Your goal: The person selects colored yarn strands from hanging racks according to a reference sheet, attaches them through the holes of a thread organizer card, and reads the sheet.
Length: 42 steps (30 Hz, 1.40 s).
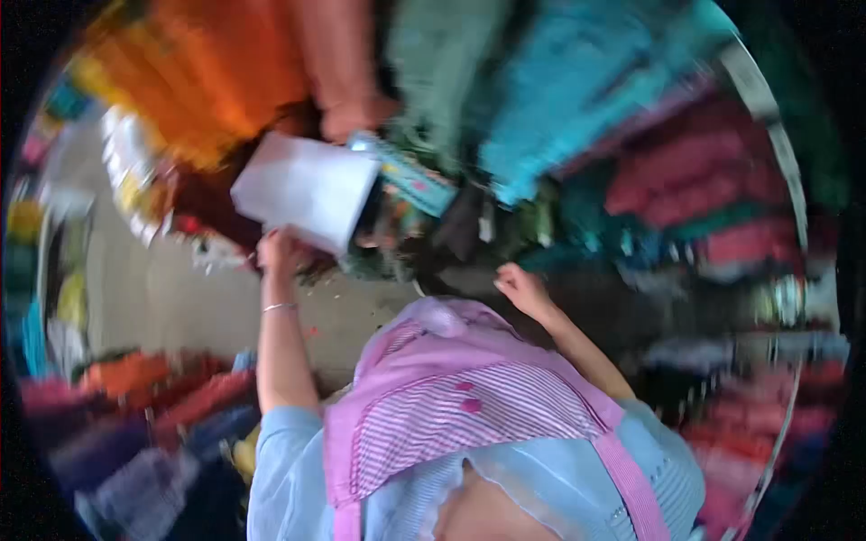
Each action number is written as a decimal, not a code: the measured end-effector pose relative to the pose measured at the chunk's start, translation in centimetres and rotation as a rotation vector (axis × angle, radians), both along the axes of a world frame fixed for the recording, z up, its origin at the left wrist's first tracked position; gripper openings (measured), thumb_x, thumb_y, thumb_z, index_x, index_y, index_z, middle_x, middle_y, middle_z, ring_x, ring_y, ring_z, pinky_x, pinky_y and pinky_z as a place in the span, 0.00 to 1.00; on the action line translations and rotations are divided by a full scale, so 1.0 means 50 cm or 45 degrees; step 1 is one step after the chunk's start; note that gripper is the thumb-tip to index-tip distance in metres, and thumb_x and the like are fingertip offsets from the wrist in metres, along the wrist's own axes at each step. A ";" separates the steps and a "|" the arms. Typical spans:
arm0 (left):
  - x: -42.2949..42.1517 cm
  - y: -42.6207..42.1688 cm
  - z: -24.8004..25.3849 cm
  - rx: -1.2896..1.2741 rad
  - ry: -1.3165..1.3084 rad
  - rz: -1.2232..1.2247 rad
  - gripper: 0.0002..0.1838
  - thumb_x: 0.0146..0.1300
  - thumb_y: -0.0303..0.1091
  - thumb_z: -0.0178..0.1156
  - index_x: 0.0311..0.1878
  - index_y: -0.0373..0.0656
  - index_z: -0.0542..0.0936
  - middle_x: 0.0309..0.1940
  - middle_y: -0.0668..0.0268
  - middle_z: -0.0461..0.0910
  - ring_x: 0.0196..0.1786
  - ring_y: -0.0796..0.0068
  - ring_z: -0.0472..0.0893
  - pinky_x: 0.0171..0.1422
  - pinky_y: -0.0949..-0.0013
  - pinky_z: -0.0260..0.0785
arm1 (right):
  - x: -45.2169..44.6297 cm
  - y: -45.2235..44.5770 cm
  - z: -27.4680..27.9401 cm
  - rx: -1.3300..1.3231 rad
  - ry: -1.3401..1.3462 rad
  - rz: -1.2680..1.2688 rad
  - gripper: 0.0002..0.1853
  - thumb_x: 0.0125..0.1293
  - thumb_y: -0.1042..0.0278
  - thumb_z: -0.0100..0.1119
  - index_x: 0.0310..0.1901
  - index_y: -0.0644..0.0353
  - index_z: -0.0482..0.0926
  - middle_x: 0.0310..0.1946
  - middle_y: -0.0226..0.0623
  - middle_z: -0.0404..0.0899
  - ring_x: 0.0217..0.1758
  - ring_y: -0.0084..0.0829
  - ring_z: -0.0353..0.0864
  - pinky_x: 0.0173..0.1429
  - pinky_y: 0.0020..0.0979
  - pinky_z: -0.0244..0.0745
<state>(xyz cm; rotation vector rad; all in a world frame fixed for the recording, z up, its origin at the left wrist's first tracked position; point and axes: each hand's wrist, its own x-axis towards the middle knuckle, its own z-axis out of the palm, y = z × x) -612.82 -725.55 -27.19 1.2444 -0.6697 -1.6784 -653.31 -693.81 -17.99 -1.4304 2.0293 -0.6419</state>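
Note:
My left hand (276, 250) is closed on the near edge of a white sheet (307, 187), which looks like paper or thin plastic; the blur hides which. Past its right side, a light-blue patterned packet (419, 183) lies among mixed small items. My right hand (522, 289) hangs to the right of the apron front with its fingers curled in, and nothing shows in it. I wear a pink striped apron (469, 406) over a light-blue top.
Orange clothes (212, 72), turquoise clothes (564, 90) and maroon clothes (699, 167) hang or lie in rows ahead. Stacks of folded fabric (135, 451) stand behind on the left, more reddish ones (740, 442) on the right. Grey floor (180, 302) shows at left with small scraps.

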 end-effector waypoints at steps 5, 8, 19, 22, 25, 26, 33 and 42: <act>0.012 0.003 0.015 0.179 -0.047 -0.108 0.20 0.61 0.49 0.53 0.49 0.44 0.69 0.45 0.70 0.69 0.47 0.69 0.71 0.41 0.59 0.74 | -0.005 0.099 0.001 0.028 0.054 -0.223 0.15 0.57 0.62 0.61 0.42 0.60 0.74 0.30 0.38 0.82 0.34 0.38 0.82 0.38 0.36 0.75; 0.008 0.017 0.054 0.331 0.127 -0.285 0.32 0.64 0.57 0.47 0.63 0.44 0.64 0.60 0.68 0.69 0.58 0.62 0.72 0.50 0.58 0.75 | -0.059 0.129 -0.032 0.028 -0.137 -0.407 0.13 0.58 0.63 0.61 0.41 0.61 0.75 0.29 0.36 0.81 0.29 0.30 0.81 0.34 0.32 0.75; 0.101 0.304 -0.017 0.479 0.104 0.070 0.16 0.66 0.36 0.49 0.55 0.42 0.72 0.46 0.62 0.79 0.37 0.71 0.79 0.36 0.77 0.72 | -0.348 0.128 -0.137 0.022 -0.803 -0.693 0.05 0.58 0.74 0.59 0.37 0.60 0.78 0.25 0.28 0.76 0.24 0.18 0.74 0.24 0.19 0.68; 0.051 0.404 -0.034 0.486 0.155 0.150 0.14 0.66 0.36 0.48 0.52 0.41 0.71 0.44 0.62 0.78 0.37 0.70 0.77 0.39 0.72 0.72 | -0.360 0.054 -0.180 0.010 -0.652 -0.583 0.15 0.51 0.69 0.64 0.42 0.59 0.78 0.34 0.35 0.82 0.35 0.26 0.81 0.38 0.26 0.76; -0.052 0.496 -0.072 0.414 0.365 0.084 0.15 0.66 0.35 0.50 0.52 0.40 0.71 0.45 0.60 0.78 0.40 0.68 0.77 0.41 0.70 0.73 | -0.365 -0.015 -0.245 -0.167 -0.363 -0.423 0.27 0.47 0.67 0.65 0.52 0.57 0.72 0.46 0.41 0.79 0.50 0.38 0.77 0.52 0.35 0.70; -0.084 0.521 -0.081 0.327 0.511 -0.074 0.15 0.65 0.35 0.50 0.53 0.39 0.71 0.46 0.59 0.78 0.42 0.67 0.78 0.42 0.70 0.73 | -0.370 -0.033 -0.254 -0.167 -0.306 -0.374 0.25 0.47 0.71 0.64 0.50 0.59 0.71 0.43 0.37 0.78 0.45 0.33 0.77 0.48 0.32 0.71; -0.335 0.652 0.028 0.418 0.208 -0.008 0.08 0.65 0.32 0.51 0.39 0.36 0.75 0.32 0.59 0.79 0.29 0.73 0.77 0.30 0.75 0.71 | -0.385 -0.035 -0.212 -0.103 -0.552 -0.257 0.31 0.43 0.73 0.69 0.51 0.61 0.66 0.45 0.34 0.75 0.49 0.30 0.73 0.54 0.31 0.68; -0.252 0.595 -0.010 0.303 -0.274 -0.440 0.10 0.63 0.33 0.56 0.43 0.37 0.75 0.31 0.62 0.81 0.25 0.78 0.77 0.28 0.77 0.69 | -0.367 0.008 -0.169 -0.244 0.243 -0.064 0.12 0.51 0.66 0.60 0.37 0.63 0.76 0.30 0.51 0.77 0.36 0.51 0.77 0.38 0.43 0.71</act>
